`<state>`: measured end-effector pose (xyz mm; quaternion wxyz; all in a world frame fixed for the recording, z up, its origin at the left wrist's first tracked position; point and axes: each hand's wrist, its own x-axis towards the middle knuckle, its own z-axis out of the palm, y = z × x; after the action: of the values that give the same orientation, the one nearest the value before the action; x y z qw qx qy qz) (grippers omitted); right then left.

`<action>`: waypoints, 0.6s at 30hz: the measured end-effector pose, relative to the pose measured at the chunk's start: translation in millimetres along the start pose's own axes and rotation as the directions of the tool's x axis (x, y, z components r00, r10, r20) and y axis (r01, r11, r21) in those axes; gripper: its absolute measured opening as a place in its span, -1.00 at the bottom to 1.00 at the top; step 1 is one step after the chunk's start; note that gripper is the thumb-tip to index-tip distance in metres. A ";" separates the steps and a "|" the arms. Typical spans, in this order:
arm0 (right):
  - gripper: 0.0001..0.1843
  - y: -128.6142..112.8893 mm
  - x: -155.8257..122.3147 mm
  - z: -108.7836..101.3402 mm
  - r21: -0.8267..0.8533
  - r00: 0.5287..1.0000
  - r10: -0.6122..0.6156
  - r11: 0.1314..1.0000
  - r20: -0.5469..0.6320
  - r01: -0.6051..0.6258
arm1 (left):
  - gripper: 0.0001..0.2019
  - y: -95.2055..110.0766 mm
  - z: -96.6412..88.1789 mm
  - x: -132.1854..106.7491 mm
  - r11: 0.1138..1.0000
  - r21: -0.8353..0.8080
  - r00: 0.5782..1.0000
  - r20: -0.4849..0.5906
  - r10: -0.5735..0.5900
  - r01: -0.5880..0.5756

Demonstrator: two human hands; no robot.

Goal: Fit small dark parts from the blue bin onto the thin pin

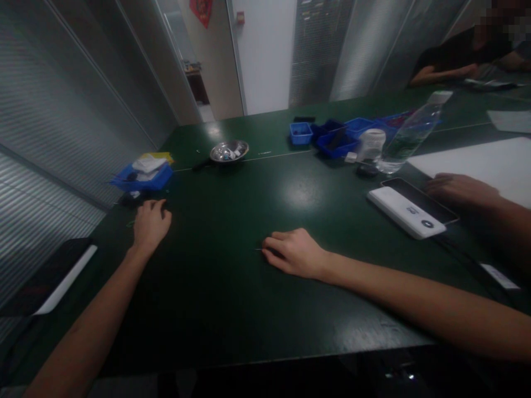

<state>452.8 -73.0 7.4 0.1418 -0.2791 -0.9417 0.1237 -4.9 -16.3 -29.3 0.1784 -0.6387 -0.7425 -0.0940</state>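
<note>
My right hand [296, 253] rests low over the middle of the green table [232, 221]. Its thumb and fingers are pinched together on a thin, pale, needle-like piece [258, 249], whose tip sticks out to the left. On the left, my left hand [151, 224] reaches over the tabletop with its fingers slightly bent and the thumb apart; nothing shows in it. Just beyond that hand lies a blue tray [160, 179] holding white papers [148, 163] and something yellow. A small green bit [130, 224] lies beside its left edge.
A steel bowl [215, 158] with small pieces stands farther back. Blue bins [301, 134], a water bottle [415, 135], a white power bank [406, 213] and a phone [418, 198] are at right. Another person's hand [464, 190] lies by the phone; a second person sits behind.
</note>
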 end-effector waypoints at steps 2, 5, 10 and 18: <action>-0.64 0.5 0.0 0.5 0.005 1.000 -0.004 1.000 0.000 0.004 | -0.50 0.2 -0.6 -0.4 1.000 -0.010 1.000 -0.003 0.006 -0.006; -0.64 0.5 0.0 0.5 0.001 1.000 -0.008 1.000 -0.002 0.008 | -0.49 -0.4 -0.6 -0.5 1.000 -0.025 1.000 -0.004 0.010 -0.011; -0.63 0.2 0.2 0.5 0.008 1.000 -0.007 1.000 -0.002 0.007 | -0.49 -1.8 1.2 0.0 1.000 -0.019 1.000 0.001 0.006 -0.006; -0.64 1.7 -0.2 3.6 -0.015 1.000 -0.006 1.000 -0.019 0.005 | -0.50 -1.2 1.4 0.6 1.000 -0.009 1.000 0.008 -0.001 0.001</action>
<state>452.6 -72.3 3.5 0.1489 -0.2786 -0.9419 0.1137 -6.3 -15.4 -30.3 0.1723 -0.6396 -0.7431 -0.0950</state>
